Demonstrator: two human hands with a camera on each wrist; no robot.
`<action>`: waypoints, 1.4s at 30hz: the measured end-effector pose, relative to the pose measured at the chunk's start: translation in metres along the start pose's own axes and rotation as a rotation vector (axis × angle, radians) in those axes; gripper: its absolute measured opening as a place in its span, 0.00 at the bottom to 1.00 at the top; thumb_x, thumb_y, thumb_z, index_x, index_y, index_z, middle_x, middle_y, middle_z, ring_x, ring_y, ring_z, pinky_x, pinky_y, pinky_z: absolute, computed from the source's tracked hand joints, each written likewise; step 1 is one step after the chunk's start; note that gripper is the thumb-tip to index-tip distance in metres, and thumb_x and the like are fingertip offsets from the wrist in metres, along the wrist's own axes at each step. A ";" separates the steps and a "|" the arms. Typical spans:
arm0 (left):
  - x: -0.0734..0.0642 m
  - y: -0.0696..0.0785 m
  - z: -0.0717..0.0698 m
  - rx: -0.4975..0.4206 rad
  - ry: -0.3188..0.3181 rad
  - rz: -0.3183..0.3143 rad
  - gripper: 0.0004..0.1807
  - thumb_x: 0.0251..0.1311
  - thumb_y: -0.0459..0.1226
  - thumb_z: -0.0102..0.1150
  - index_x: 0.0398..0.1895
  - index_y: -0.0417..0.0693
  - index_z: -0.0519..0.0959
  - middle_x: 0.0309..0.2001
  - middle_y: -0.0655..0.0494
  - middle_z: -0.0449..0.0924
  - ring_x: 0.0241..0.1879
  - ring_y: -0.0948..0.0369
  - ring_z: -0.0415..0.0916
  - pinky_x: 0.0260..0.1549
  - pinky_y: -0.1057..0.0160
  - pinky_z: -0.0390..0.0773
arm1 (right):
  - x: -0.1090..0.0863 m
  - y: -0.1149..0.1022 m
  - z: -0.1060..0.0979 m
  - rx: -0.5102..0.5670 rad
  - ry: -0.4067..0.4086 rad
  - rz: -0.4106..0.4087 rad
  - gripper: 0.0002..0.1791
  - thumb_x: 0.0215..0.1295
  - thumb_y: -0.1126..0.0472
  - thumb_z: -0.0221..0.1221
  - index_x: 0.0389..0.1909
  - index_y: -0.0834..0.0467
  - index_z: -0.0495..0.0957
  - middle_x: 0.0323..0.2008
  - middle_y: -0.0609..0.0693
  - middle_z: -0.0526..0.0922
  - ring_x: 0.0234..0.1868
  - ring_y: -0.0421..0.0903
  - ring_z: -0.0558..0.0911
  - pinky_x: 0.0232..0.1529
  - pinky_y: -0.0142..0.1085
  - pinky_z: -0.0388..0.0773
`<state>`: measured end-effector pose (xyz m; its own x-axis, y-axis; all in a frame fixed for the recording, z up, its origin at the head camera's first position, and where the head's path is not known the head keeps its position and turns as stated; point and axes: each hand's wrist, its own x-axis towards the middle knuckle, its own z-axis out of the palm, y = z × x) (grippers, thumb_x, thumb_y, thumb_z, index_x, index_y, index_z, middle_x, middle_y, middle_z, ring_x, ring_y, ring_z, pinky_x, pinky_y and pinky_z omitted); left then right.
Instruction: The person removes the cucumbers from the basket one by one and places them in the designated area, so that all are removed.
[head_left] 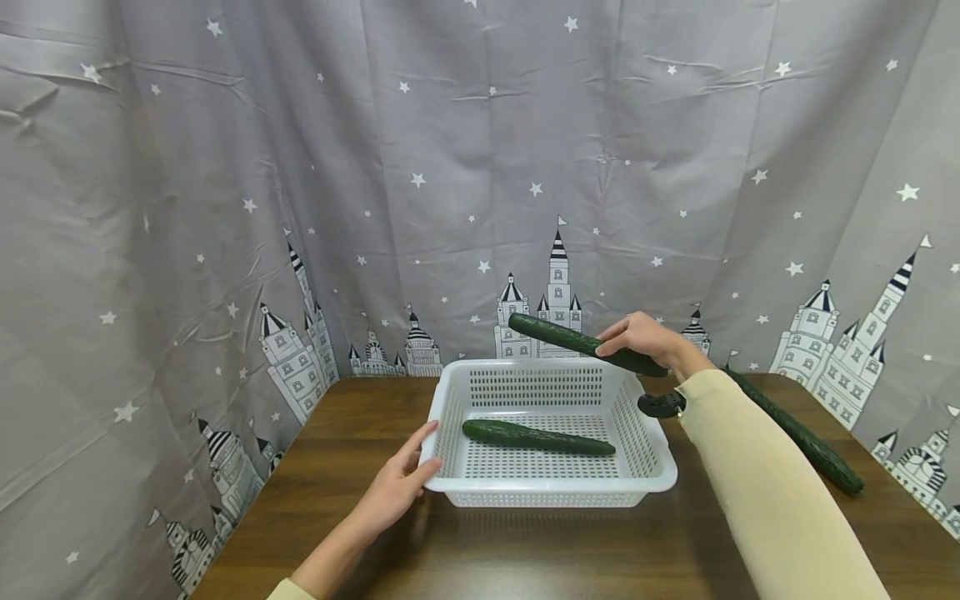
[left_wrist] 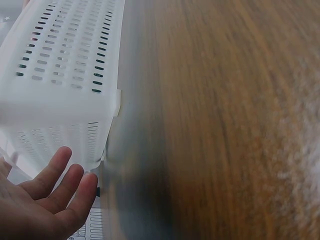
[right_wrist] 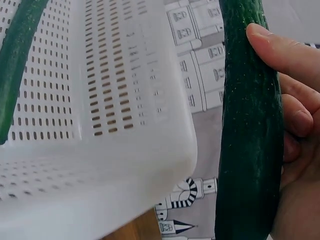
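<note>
A white perforated plastic basket (head_left: 555, 485) stands on the table with one cucumber (head_left: 536, 437) lying inside it. My left hand (head_left: 397, 479) holds the basket's left rim, with thumb and index finger at the edge. Three other fingers (left_wrist: 75, 197) of that hand extend loosely outside the wall in the left wrist view. Above the basket's back right corner, my right hand (head_left: 643, 337) grips a second cucumber (head_left: 555, 334), thumb on one side and fingers on the other. This cucumber (right_wrist: 250, 130) is clear of the basket in the right wrist view.
A third cucumber (head_left: 806, 437) lies on the brown wooden table (head_left: 337, 442) at the right, partly behind the right sleeve (head_left: 765, 483). A grey curtain (head_left: 450, 167) printed with stars and castles hangs behind the table and at its sides.
</note>
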<state>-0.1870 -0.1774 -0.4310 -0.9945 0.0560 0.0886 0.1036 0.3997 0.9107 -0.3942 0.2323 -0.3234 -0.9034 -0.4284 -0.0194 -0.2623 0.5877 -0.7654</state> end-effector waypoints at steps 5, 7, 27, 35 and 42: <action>0.000 -0.001 0.001 -0.003 -0.002 0.000 0.33 0.71 0.41 0.57 0.77 0.61 0.61 0.60 0.38 0.78 0.42 0.58 0.78 0.35 0.62 0.74 | -0.004 0.010 -0.008 0.028 0.031 0.040 0.30 0.61 0.53 0.69 0.61 0.64 0.79 0.68 0.68 0.71 0.72 0.66 0.64 0.67 0.58 0.67; 0.000 0.000 0.001 -0.006 0.000 -0.004 0.33 0.71 0.41 0.57 0.77 0.61 0.61 0.60 0.38 0.78 0.42 0.58 0.78 0.35 0.61 0.74 | -0.007 0.014 -0.010 0.030 0.044 0.059 0.31 0.61 0.52 0.69 0.61 0.65 0.78 0.70 0.68 0.68 0.75 0.67 0.58 0.70 0.60 0.60; 0.000 -0.001 0.003 -0.026 -0.005 -0.019 0.33 0.71 0.41 0.58 0.77 0.64 0.62 0.60 0.39 0.79 0.42 0.58 0.78 0.36 0.61 0.74 | -0.045 0.062 -0.036 0.063 0.093 0.181 0.36 0.64 0.50 0.66 0.66 0.70 0.72 0.75 0.73 0.53 0.75 0.71 0.51 0.71 0.62 0.56; 0.000 -0.001 0.003 -0.038 -0.004 -0.014 0.33 0.70 0.42 0.58 0.77 0.63 0.62 0.60 0.39 0.79 0.44 0.57 0.78 0.37 0.60 0.74 | -0.059 0.078 -0.041 0.088 0.145 0.198 0.36 0.65 0.51 0.65 0.67 0.70 0.70 0.73 0.70 0.60 0.73 0.69 0.61 0.68 0.56 0.67; 0.001 -0.003 0.004 -0.038 -0.002 -0.011 0.33 0.71 0.42 0.58 0.77 0.63 0.62 0.60 0.39 0.79 0.44 0.57 0.78 0.37 0.60 0.74 | -0.071 0.095 -0.040 0.090 0.160 0.248 0.39 0.66 0.48 0.64 0.68 0.70 0.68 0.71 0.73 0.61 0.63 0.63 0.76 0.60 0.50 0.76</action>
<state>-0.1879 -0.1751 -0.4352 -0.9955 0.0539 0.0778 0.0922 0.3657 0.9262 -0.3690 0.3464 -0.3691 -0.9799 -0.1621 -0.1163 -0.0029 0.5948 -0.8039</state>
